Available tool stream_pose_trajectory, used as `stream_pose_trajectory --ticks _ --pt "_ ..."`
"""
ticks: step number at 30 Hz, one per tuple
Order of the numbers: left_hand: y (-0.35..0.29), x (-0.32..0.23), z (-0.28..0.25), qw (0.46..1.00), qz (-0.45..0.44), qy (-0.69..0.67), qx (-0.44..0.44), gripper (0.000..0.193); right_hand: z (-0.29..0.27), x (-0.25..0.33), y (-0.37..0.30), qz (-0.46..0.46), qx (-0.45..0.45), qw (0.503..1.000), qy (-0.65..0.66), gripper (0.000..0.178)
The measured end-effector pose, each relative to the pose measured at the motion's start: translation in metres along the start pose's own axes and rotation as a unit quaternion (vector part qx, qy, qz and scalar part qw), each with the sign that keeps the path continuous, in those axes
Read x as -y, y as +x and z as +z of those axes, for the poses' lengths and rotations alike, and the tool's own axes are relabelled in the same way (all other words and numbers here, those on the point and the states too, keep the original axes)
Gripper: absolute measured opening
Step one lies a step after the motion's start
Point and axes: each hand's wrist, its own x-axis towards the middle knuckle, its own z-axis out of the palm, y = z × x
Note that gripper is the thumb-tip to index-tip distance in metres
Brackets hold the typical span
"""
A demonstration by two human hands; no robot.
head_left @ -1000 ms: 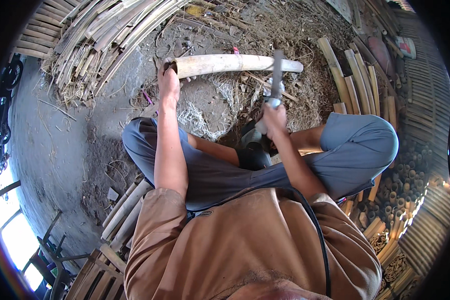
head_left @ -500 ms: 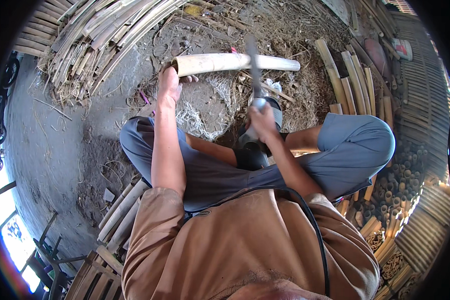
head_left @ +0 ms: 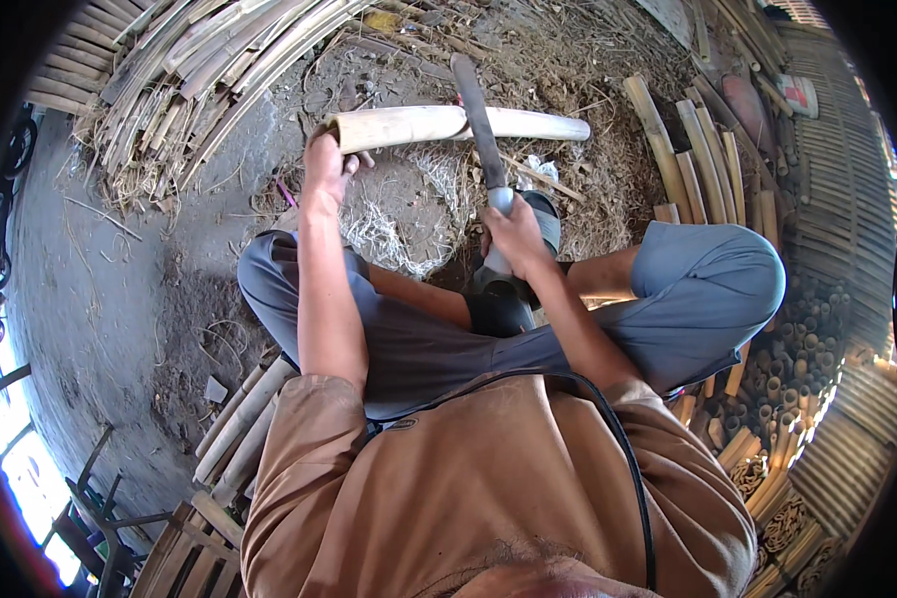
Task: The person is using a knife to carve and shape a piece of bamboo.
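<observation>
A pale bamboo pole section (head_left: 399, 126) lies crosswise in front of my legs, its open hollow end toward the left. My left hand (head_left: 326, 164) is closed around that left end, with the fingertips showing under the pole. In my right hand (head_left: 513, 231) is a machete (head_left: 476, 110), gripped by its light grey handle. The long dark blade points away from me and crosses the bamboo near its middle. Whether the blade touches the bamboo or only passes above it, I cannot tell.
Split bamboo strips (head_left: 204, 75) are piled at the far left. Upright bamboo pieces (head_left: 708, 159) stand at the right, above stacked cut tubes (head_left: 792, 374). White shavings (head_left: 389, 234) lie on the ground before me. Bamboo poles (head_left: 239, 429) lie beside my left hip.
The machete has swung left, from nearer the bamboo's right part toward its middle. My right hand shifted slightly left with it. The bamboo and my left hand moved a little left.
</observation>
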Motion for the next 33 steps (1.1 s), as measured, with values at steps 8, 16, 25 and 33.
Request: stream_pose_trajectory --ticks 8,16,25,33 --pt "0.000 0.003 0.000 1.000 -0.015 0.009 0.002 0.039 -0.030 -0.003 0.021 0.056 -0.158 0.982 0.085 0.010" --pt "-0.004 0.014 -0.007 0.999 -0.034 0.032 -0.005 0.033 -0.002 0.021 -0.009 -0.040 0.067 0.996 -0.046 0.022" --pt "-0.002 0.008 0.015 0.998 -0.002 0.065 -0.026 0.035 -0.010 0.003 -0.003 -0.053 -0.041 0.996 -0.059 0.011" --pt "0.001 0.017 0.011 0.999 0.004 0.011 -0.051 0.024 -0.036 -0.001 0.012 -0.007 -0.102 0.994 -0.030 0.015"
